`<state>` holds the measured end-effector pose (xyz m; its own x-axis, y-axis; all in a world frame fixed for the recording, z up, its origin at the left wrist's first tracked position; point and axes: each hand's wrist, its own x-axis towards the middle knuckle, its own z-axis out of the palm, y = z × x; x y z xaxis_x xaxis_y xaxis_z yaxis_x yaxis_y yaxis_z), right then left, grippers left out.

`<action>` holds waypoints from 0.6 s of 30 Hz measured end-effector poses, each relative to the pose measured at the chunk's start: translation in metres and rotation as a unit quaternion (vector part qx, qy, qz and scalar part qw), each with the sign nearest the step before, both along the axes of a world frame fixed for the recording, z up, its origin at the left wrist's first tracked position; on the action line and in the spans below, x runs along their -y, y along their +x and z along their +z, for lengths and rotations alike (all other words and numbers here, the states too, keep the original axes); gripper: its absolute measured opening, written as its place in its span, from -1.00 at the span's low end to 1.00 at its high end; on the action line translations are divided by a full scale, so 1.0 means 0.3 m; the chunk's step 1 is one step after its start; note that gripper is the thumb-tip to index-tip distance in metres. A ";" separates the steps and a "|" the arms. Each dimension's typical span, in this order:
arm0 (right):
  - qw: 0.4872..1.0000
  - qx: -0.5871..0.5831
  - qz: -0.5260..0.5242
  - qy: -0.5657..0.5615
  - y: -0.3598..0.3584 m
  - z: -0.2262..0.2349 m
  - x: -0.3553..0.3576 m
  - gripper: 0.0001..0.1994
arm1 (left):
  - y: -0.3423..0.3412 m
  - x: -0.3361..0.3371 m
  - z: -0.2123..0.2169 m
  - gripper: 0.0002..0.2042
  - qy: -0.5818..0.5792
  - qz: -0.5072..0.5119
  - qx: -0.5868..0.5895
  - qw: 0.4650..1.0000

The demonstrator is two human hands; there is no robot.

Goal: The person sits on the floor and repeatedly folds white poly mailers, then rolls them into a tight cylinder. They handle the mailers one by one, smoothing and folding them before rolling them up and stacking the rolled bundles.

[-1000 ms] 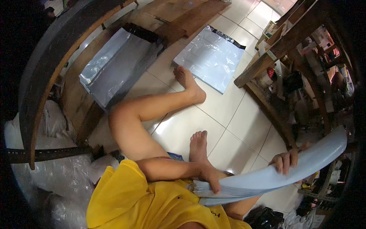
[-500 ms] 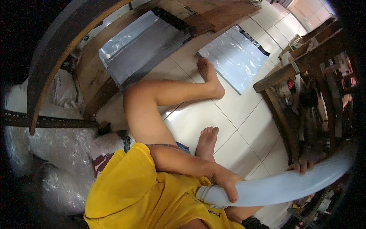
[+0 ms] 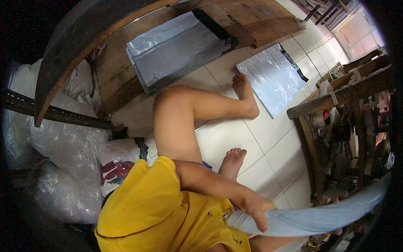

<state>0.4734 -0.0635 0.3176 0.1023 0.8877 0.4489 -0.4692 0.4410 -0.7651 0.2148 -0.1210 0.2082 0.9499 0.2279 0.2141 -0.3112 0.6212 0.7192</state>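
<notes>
Hands gripping a thick stack of grey plastic mailer bags

Seen from above: seated on a white tiled floor [image 3: 268, 147], wearing a yellow shirt [image 3: 159, 210], legs bare and stretched forward. Left hand [image 3: 256, 210] clamped around the near end of a thick, bowed stack of pale grey plastic mailer bags [image 3: 319, 216], fingers curled over the top edge, low in the picture just in front of the shirt. Stack stretched from that hand out to the right, curving upward toward the picture's rim. Right hand [image 3: 336, 201] mostly hidden behind the stack's far part; only fingertips showing above and below it, so apparently closed on it, though the full grip could not be told.

Left foot [image 3: 245, 94] resting at the edge of a single flat grey mailer bag [image 3: 273, 77] lying on the tiles. Right foot [image 3: 233, 161] tucked nearer the body. Another pile of grey mailers with black strips [image 3: 180, 48] lying on a low wooden board [image 3: 252, 17] further ahead. Bulging clear plastic sacks [image 3: 63, 147] heaped at the left. Cluttered wooden shelf unit [image 3: 344, 122] standing at the right, just beyond the held stack.
</notes>
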 end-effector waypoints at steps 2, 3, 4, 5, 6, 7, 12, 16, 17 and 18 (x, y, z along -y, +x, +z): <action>0.999 0.023 -0.035 -0.004 -0.001 0.016 0.003 -0.54 | -0.021 -0.073 -0.002 -0.25 0.206 0.140 -0.123 0.961; 0.999 0.031 -0.045 -0.003 -0.004 0.018 0.005 -0.53 | -0.021 -0.094 0.000 -0.25 0.307 0.207 -0.182 0.911; 0.998 0.035 -0.057 -0.004 -0.001 0.018 0.013 -0.53 | -0.022 -0.098 0.003 -0.27 0.308 0.172 -0.142 0.925; 0.998 0.036 -0.059 -0.001 -0.005 0.022 0.020 -0.52 | -0.028 -0.102 0.011 -0.29 0.308 0.141 -0.106 0.935; 0.998 0.036 -0.060 0.006 -0.006 0.035 0.030 -0.51 | -0.035 -0.103 0.017 -0.31 0.308 0.110 -0.068 0.943; 0.997 0.041 -0.063 0.009 -0.006 0.051 0.027 -0.51 | -0.036 -0.089 0.017 -0.29 0.212 0.026 -0.005 0.977; 0.996 0.052 -0.077 0.016 -0.016 0.078 0.041 -0.47 | 0.059 0.066 -0.006 -0.16 0.033 -0.073 0.140 0.987; 0.990 0.074 -0.119 0.011 -0.025 0.092 0.070 -0.44 | 0.016 -0.001 0.040 -0.12 0.142 0.068 0.006 0.988; 0.989 0.074 -0.126 0.008 -0.014 0.085 0.078 -0.43 | -0.006 -0.025 0.062 -0.12 0.216 0.140 -0.094 0.962; 0.988 0.079 -0.130 0.006 -0.021 0.090 0.078 -0.43 | -0.027 -0.035 0.076 -0.12 0.286 0.211 -0.187 0.916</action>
<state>0.4672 -0.0869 0.3446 0.2534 0.8351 0.4883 -0.2147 0.5408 -0.8133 0.2067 -0.1105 0.2310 0.8339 0.5443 0.0913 -0.1021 -0.0103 0.9947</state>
